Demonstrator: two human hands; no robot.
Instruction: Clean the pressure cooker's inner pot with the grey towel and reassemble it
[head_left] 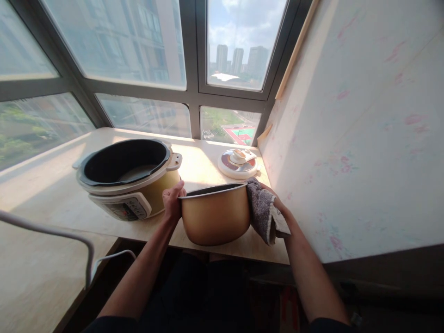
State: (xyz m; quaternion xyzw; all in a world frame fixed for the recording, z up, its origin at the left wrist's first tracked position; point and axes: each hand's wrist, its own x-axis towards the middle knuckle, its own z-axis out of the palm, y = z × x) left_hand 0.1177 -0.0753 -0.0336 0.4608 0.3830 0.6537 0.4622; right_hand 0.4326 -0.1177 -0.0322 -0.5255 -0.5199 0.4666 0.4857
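Observation:
A gold inner pot (215, 215) is held upright between both hands at the front edge of the wooden counter (204, 166). My left hand (172, 201) grips the pot's left rim, thumb over the edge. On the pot's right side, my right hand (275, 203) presses a grey cloth (262, 210) against the wall and rim. To the left stands the open electric cooker (130, 178), its dark cavity showing and its control panel facing me.
The cooker's round white lid (238, 163) lies on the counter by the right wall. Large windows run behind the counter. A white cord (52, 231) crosses the lower left, over a second wooden surface.

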